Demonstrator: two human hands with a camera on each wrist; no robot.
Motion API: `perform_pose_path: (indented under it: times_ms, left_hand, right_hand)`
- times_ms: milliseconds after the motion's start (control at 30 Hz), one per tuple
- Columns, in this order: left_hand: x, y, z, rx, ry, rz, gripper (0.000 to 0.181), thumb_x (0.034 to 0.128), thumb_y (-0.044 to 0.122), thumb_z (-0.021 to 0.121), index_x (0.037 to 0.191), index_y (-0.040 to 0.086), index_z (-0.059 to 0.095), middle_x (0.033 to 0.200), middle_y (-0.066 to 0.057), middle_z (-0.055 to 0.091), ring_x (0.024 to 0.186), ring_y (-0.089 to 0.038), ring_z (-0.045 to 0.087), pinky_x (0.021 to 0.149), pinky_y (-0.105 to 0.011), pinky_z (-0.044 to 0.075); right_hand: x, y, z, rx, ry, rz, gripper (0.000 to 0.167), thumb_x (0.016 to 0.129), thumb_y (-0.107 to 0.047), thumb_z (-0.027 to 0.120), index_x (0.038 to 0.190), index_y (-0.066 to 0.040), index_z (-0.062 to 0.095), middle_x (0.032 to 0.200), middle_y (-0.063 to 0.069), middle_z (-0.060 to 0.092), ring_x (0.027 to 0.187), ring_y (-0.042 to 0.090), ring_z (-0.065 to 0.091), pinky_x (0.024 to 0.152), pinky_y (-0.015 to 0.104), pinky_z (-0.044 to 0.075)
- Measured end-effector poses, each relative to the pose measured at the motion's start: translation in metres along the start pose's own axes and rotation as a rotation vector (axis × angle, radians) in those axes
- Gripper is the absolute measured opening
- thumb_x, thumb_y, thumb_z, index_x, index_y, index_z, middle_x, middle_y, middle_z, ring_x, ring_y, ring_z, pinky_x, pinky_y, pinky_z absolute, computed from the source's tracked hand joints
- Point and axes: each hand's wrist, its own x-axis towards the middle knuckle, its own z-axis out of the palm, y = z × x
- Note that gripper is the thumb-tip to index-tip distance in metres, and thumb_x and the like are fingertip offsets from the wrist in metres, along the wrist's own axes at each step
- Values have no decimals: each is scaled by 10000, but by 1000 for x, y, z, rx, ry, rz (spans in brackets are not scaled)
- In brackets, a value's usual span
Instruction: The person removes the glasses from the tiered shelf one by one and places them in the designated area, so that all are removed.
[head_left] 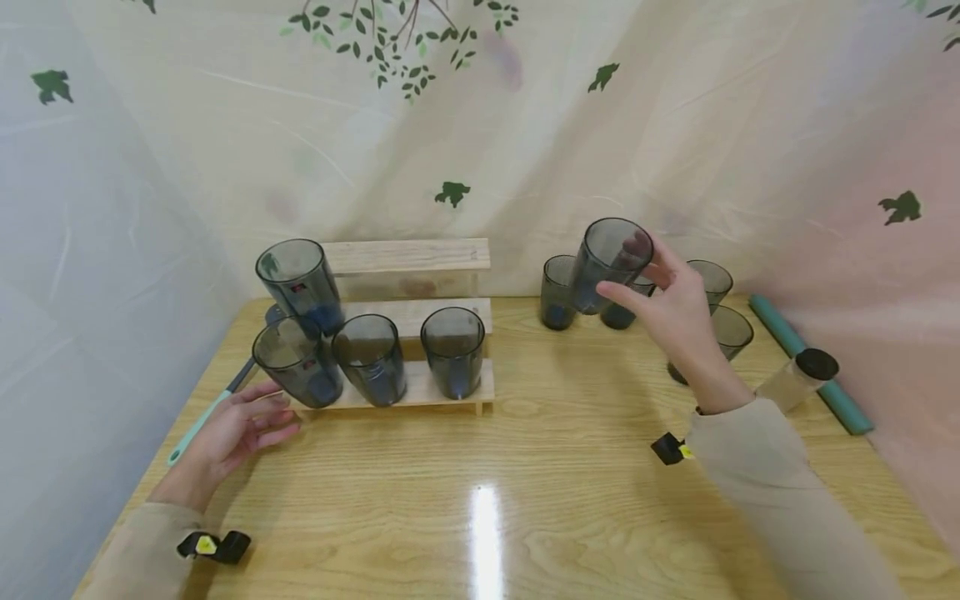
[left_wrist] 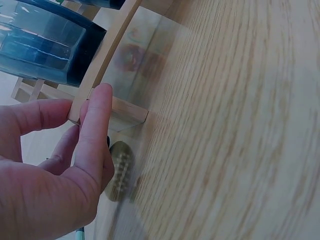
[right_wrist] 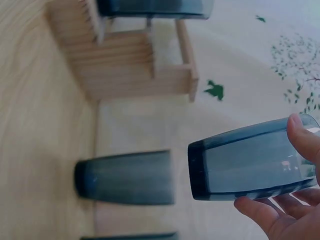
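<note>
My right hand (head_left: 681, 321) holds a smoky blue-grey glass (head_left: 600, 271) in the air, thumb on one side and fingers on the other; the right wrist view shows this glass (right_wrist: 245, 162) tilted. At the left, a stepped wooden rack (head_left: 420, 255) bears three glasses on its lowest step, among them a middle glass (head_left: 372, 362) and a right glass (head_left: 453, 354). Another glass (head_left: 300, 287) is on the step behind, at the left. My left hand (head_left: 238, 429) pinches the front left corner of the lowest step (left_wrist: 107, 55) between thumb and fingers.
Behind the raised glass stand more glasses, one short glass (head_left: 557, 296) nearest the rack. Others, such as a glass (head_left: 731, 329), are partly behind my right hand. A black-lidded jar (head_left: 816, 364) and green roll (head_left: 795, 342) lie rightward. A turquoise-handled utensil (head_left: 198, 425) lies left.
</note>
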Motion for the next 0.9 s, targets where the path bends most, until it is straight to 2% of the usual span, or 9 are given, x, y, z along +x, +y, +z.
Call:
perform_pose_path:
  times_ms: [33,133,267,367,533,633,900]
  left_hand:
    - [0,0,0,2,1,-1,537,1047,52,523,1489,-25,229,1022,-43,611,885,-163,646,880,-381,608]
    - [0,0,0,8,5,-2,536,1047,52,521,1490,-25,229,1024,-42,606,888,-162,642,881,-380,608]
    - [-1,0,0,11,11,-5,532,1046,53,520,1486,-24,232,1019,-42,606,888,-159,642,879,-377,608]
    - [-1,-1,0,8,13,-6,529,1047,53,519,1485,-23,233,1020,-41,607,891,-159,642,879,-377,608]
    - [-1,-1,0,1,13,-7,529,1048,53,519,1489,-19,235,1021,-44,610,896,-164,643,881,-379,607]
    - [-1,-2,0,0,13,-6,527,1050,52,513,1490,-19,233,1012,-47,612,893,-165,643,877,-375,609]
    - [-1,-1,0,-5,14,-9,506,1052,56,512,1479,-10,248,1022,-45,615,903,-166,643,882,-379,608]
  right_hand:
    - [-2,6,-2,-19,9,5,825,834,-440,833,1530,-413,392,1483,-93,512,1286,161,535,947,362,514]
    - [-9,22,-7,-38,23,41,821,837,-446,829,1536,-396,399,1477,-35,518,1301,211,529,979,406,508]
    - [-17,44,-13,-44,7,76,876,843,-436,829,1574,-294,366,1443,84,550,1339,289,496,1086,567,422]
    - [-22,58,-15,-48,-20,102,921,852,-439,820,1596,-227,320,1443,127,550,1343,301,485,1089,576,412]
    - [-29,75,-16,-80,-42,136,952,876,-456,789,1613,-164,262,1496,156,498,1342,334,487,1024,574,456]
    - [-31,84,-17,-92,-46,144,961,881,-454,786,1612,-132,251,1505,177,482,1349,357,476,1034,597,445]
    - [-33,102,-16,-103,-67,155,982,881,-450,787,1617,-123,224,1578,178,379,1377,397,438,1051,629,431]
